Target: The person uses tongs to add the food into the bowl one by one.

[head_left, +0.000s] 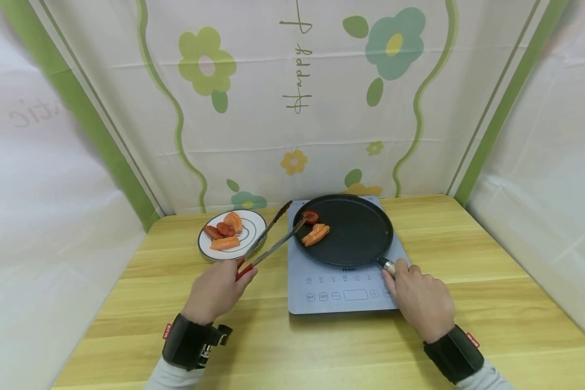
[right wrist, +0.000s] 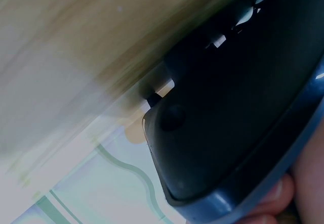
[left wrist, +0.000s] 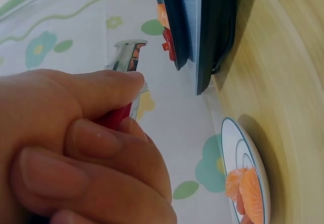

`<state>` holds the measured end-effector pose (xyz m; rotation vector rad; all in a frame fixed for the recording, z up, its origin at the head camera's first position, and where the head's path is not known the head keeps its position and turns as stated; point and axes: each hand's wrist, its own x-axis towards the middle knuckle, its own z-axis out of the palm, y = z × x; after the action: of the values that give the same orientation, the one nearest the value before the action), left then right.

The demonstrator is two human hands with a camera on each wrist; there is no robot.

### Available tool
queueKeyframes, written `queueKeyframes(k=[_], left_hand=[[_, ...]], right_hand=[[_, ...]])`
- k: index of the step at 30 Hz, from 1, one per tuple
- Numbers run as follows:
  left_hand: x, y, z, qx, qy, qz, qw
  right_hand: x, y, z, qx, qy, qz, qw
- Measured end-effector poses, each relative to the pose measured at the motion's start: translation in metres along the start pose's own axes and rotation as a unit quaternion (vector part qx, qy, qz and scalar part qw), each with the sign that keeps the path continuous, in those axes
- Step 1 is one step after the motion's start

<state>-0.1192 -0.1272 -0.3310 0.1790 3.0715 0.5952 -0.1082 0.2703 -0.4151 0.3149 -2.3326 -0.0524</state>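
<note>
My left hand [head_left: 216, 292] grips metal tongs [head_left: 279, 244] by their red handle, arms spread apart. One tip reaches the pan's left side, right at a dark red, rounded food piece [head_left: 311, 217]; the other stands out to its left. Beside the red piece lies an orange salmon piece [head_left: 316, 235], both on the flat black frying pan [head_left: 353, 233]. My right hand [head_left: 421, 300] holds the pan's handle [head_left: 387, 265] near its base. In the left wrist view, my thumb and curled fingers [left wrist: 109, 90] wrap the tongs' red grip [left wrist: 115, 118].
The pan sits on a grey induction cooker [head_left: 322, 303] with a touch panel. To its left is a white plate [head_left: 248, 219] with a dark rim, bearing salmon and red pieces. A printed floral curtain [head_left: 253, 108] stands behind the wooden table [head_left: 253, 352].
</note>
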Motion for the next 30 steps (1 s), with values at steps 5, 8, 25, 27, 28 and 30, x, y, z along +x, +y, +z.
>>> queueKeyframes(k=[5, 8, 25, 27, 28, 30], left_hand=[[-0.001, -0.006, -0.001, -0.013, 0.005, -0.006, 0.9999], [-0.001, -0.01, 0.0, -0.011, 0.006, -0.012, 0.9999], [-0.002, -0.021, 0.002, -0.024, 0.004, -0.051, 0.9984], [-0.002, -0.022, 0.004, -0.03, 0.006, -0.058, 0.9978], [-0.002, -0.022, 0.005, -0.032, 0.007, -0.062, 0.9975], [-0.003, -0.024, 0.006, -0.037, 0.01, -0.07, 0.9968]], right_hand=[[0.002, -0.001, -0.001, -0.003, 0.017, -0.006, 1.0], [0.003, -0.002, -0.001, -0.004, 0.023, -0.008, 1.0], [0.002, -0.001, -0.002, -0.001, -0.003, -0.001, 1.0], [0.002, -0.001, -0.002, 0.0, -0.004, 0.0, 1.0], [0.002, -0.001, -0.002, 0.001, -0.004, 0.0, 1.0], [0.001, -0.001, -0.002, 0.0, -0.005, 0.001, 1.0]])
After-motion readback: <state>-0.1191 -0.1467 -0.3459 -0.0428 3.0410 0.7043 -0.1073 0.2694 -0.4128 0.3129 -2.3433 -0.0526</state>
